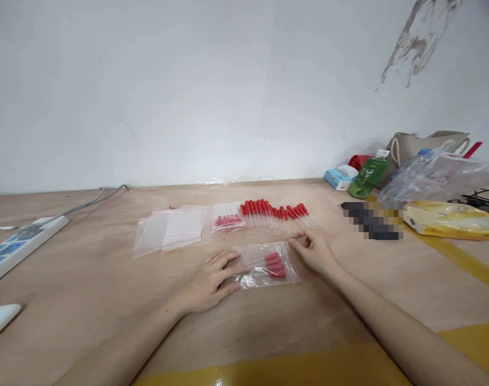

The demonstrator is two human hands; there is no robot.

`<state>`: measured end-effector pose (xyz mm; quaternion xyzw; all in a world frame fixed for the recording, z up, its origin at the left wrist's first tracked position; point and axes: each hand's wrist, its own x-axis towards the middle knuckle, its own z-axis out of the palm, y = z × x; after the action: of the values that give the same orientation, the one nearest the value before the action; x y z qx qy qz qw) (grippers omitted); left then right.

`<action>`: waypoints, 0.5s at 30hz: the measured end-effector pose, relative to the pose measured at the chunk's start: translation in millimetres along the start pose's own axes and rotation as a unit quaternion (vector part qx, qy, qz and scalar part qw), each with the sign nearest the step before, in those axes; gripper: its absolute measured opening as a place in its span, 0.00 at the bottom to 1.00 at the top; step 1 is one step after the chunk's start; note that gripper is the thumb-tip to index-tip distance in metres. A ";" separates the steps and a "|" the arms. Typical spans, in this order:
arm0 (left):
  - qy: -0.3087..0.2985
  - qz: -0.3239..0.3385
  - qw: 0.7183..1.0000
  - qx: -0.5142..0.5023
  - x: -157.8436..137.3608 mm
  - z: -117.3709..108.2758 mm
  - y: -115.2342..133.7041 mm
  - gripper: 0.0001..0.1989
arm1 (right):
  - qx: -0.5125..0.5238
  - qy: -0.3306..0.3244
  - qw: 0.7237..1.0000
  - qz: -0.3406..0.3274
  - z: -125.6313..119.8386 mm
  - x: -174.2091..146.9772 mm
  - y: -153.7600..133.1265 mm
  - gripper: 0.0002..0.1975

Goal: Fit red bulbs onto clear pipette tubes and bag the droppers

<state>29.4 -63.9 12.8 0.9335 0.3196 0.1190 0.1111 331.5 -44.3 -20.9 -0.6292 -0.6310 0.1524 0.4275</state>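
A clear zip-lock bag [254, 281] lies flat in front of me, with several red-bulbed glass droppers [274, 265] inside it. My left hand [214, 281] rests on the bag's left end, fingers spread and lying flat. At the bag's upper right corner, by its zip edge, my right hand [315, 252] has thumb and index finger closed on the plastic. Just beyond lies a row of loose red-bulbed droppers [260, 209], their thin tubes pointing toward me. Left of that row is a stack of filled bags [227, 220] showing red bulbs.
Flat, unfilled zip-lock bags [182, 228] lie at centre left. A power strip [31, 244] stands at the far left. On the right are a tissue pack [341, 177], a green bottle [369, 174], a yellow packet [449, 220] and a pixelated dark object [371, 220]. A wall rises behind.
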 end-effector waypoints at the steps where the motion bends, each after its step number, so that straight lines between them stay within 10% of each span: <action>1: -0.002 -0.001 1.000 0.001 0.2 -0.3 0.0 0.19 | -0.033 0.016 0.999 0.008 -4.2 7.1 2.3 0.08; 10: 0.020 -0.013 0.999 -0.032 0.0 -1.3 2.4 0.19 | -0.268 0.014 0.960 0.074 1.0 64.4 -1.1 0.08; 15: 0.022 -0.019 0.999 -0.046 -0.4 -1.6 2.1 0.19 | -0.197 0.035 0.968 0.149 10.5 69.6 -11.1 0.08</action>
<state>29.8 -65.6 14.8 0.9185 0.3336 0.1514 0.1489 327.4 21.9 5.2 -0.7931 -0.5318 0.0651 0.2899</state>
